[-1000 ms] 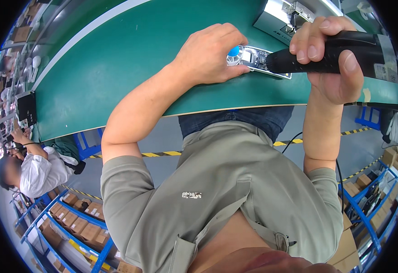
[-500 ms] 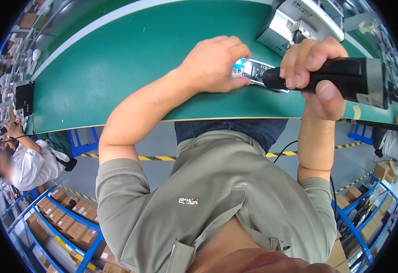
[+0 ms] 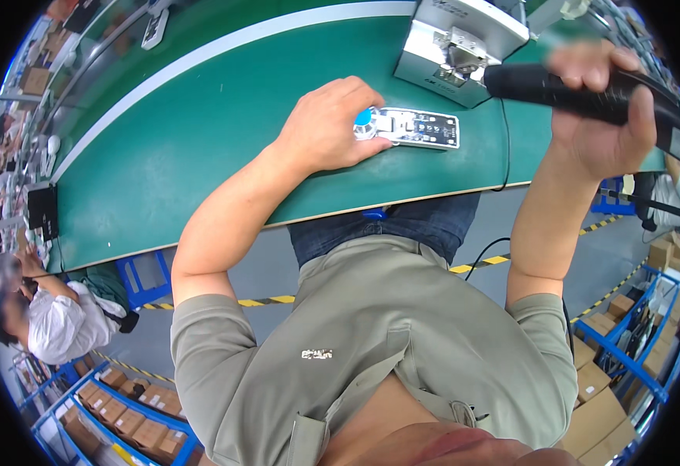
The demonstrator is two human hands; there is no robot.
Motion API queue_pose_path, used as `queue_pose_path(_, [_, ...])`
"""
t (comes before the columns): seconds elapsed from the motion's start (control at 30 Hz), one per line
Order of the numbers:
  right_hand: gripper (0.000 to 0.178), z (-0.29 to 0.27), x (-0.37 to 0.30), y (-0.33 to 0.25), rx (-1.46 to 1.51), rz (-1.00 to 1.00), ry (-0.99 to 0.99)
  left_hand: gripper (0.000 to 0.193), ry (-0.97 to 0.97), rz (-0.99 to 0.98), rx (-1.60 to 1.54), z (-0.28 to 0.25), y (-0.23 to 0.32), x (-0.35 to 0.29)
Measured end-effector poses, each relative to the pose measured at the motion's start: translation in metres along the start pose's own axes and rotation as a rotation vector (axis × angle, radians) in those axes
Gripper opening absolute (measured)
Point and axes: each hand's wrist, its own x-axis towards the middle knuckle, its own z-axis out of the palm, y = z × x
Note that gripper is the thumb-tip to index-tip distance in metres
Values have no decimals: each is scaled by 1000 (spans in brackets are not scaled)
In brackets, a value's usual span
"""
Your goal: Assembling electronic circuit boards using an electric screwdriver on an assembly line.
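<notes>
My left hand (image 3: 328, 126) grips the round end of a long white device housing (image 3: 424, 130), thumb on the near side and fingers on the far side. A bright blue disc (image 3: 363, 117) shows at that round end, and a circuit board shows in the flat part, which points right. My right hand (image 3: 600, 109) is wrapped round a black electric screwdriver (image 3: 538, 84), held level above the bench. Its tip points left, at the front of a silver box-shaped screw feeder (image 3: 459, 58); whether they touch, I cannot tell.
The green bench top (image 3: 177, 163) has a wooden near edge. A thin black cable (image 3: 506, 147) runs down from the feeder across it. A black box (image 3: 42, 211) stands by the left end. At far left sits another person (image 3: 72, 318). Blue racks (image 3: 142, 419) with cartons stand behind me.
The screwdriver has lifted off the housing and swung up and right, its tip now at the feeder. My left hand still holds the housing, whose board is now uncovered.
</notes>
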Motion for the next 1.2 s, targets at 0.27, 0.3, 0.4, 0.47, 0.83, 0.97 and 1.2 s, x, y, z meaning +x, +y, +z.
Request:
queue_pose_path(0.27, [29, -12, 0, 35, -110, -40, 175, 34, -33, -28, 10, -3, 6, 1])
queue_pose_path(0.3, [23, -8, 2, 37, -195, -52, 233, 34, -34, -28, 6, -3, 7, 2])
queue_pose_path(0.4, [17, -6, 2, 45, -257, -28, 309, 34, -33, -26, 1, -3, 8, 2])
queue_pose_path(0.47, [18, -9, -1, 51, -215, 38, 335, 34, -19, -20, -5, -3, 8, 2])
queue_pose_path(0.83, [41, -18, -28, 7, 20, 324, -86, 34, -9, -1, 37, 1, 2, 3])
queue_pose_path(0.97, [42, -17, -43, 10, 28, 297, -67, 34, -18, -10, 41, 4, -1, 3])
queue_pose_path(1.2, [40, -17, -48, 20, 33, 290, -53, 34, -23, -26, 52, 5, -3, 3])
